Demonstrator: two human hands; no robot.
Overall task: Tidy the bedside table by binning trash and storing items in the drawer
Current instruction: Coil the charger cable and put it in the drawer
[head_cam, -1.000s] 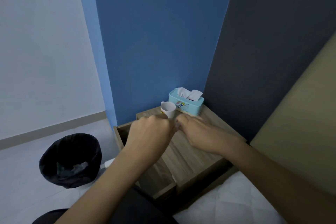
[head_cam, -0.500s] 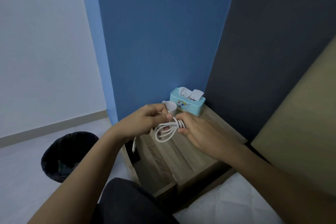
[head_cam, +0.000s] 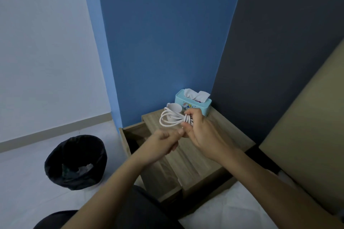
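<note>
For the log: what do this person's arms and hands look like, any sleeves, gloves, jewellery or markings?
Both forearms are bare up to the frame edge, with no sleeves showing. The left hand and right hand wear no gloves; no rings, watch, wristband or markings are visible. Motion blur softens the left hand's fingers.

Two bare forearms, no sleeves, dark trousers (head_cam: 130, 210) at knee
</note>
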